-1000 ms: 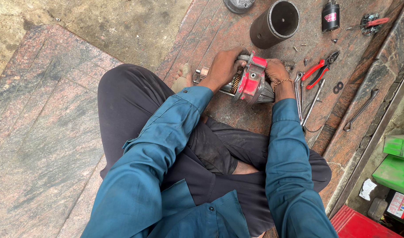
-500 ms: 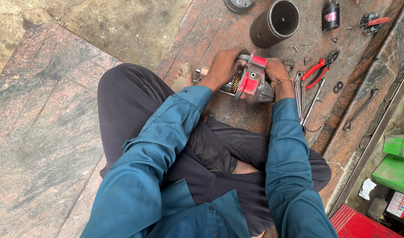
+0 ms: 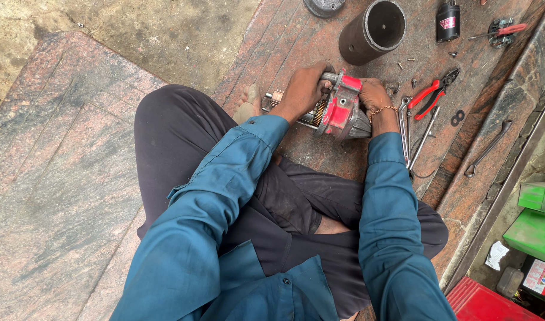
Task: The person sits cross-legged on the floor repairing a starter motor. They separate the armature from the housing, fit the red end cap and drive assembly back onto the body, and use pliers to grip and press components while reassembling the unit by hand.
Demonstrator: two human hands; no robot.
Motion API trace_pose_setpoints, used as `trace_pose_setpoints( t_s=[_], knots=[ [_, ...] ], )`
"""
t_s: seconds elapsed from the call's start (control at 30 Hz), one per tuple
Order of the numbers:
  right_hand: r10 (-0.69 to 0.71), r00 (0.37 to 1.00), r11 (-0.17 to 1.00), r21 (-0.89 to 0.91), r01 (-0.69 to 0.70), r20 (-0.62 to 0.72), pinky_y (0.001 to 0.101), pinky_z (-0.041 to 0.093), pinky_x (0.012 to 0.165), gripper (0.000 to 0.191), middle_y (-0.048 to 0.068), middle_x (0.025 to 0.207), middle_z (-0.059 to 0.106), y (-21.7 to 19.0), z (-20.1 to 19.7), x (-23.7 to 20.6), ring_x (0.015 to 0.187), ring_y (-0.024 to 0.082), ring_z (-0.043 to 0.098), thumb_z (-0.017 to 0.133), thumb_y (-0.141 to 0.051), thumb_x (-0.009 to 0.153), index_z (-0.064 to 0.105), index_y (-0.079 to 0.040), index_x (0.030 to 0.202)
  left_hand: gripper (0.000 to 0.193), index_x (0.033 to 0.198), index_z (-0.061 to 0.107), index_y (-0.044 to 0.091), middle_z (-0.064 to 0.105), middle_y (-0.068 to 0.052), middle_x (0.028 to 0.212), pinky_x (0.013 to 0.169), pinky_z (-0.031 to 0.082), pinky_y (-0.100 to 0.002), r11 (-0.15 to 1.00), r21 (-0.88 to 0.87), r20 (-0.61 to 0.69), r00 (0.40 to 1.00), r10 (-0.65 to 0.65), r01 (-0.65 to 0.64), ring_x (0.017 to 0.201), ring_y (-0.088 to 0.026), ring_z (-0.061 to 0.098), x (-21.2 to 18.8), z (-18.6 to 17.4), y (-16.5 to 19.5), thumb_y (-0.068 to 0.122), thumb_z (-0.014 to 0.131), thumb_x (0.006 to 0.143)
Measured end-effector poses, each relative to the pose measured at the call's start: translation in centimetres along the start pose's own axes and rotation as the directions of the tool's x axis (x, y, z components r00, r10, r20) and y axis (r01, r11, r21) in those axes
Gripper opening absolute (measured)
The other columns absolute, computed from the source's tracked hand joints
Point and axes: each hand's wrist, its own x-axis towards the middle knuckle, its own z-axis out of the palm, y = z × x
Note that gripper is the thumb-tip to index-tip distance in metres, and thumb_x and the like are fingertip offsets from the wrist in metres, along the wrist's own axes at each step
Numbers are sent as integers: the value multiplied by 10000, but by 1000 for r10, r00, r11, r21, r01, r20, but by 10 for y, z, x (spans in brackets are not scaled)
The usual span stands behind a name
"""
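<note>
While left hand (image 3: pixel 305 89) and right hand (image 3: pixel 374 96) clamp fingers around the red-and-grey metal motor housing (image 3: pixel 339 110), slip risk: armature could drop onto stone floor (image 3: pixel 76 178).

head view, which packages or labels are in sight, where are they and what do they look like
Green boxes: right edge, two stacked, rectangular.
Red box: bottom right corner, flat.
Printed package: lower right below the green boxes, white, red and dark.
Label on black cylinder: top, small, red and white.
</note>
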Motion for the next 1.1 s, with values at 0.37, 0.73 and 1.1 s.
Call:
trace_pose_setpoints(
  t_s=[0.37, 0.73, 1.1],
  knots=[
    [-20, 997, 1000, 21, 18, 78, 262, 570, 625, 189, 95, 877, 758, -1, 1, -1, 688, 112, 694, 759, -152, 937, 752, 33, 975, 241, 1120, 659, 56, 750, -177, 939, 777, 547, -463, 997, -71, 33, 999, -29, 31, 894, -374, 738, -2, -3, 2, 92, 721, 890],
    [-44, 993, 999, 9, 44, 111, 262, 547, 617, 201, 58, 833, 730, 2, -2, -1, 685, 94, 668, 748, -195, 942, 738, 2, 899, 267, 1122, 662, 55, 747, -183, 982, 786, 544, -480, 999, -34, -12, 1000, 26, -26, 935, -398, 725, -2, 3, -5, 93, 748, 872],
    [-86, 992, 995, -42, 90, 89, 258, 499, 603, 201, 25, 778, 707, 5, -2, 3, 650, 80, 618, 718, -199, 939, 741, -28, 836, 287, 1142, 675, 64, 752, -183, 997, 799, 548, -474, 998, -64, -22, 999, 27, -28, 961, -399, 723, -1, 2, -5, 95, 754, 867]
  ],
)
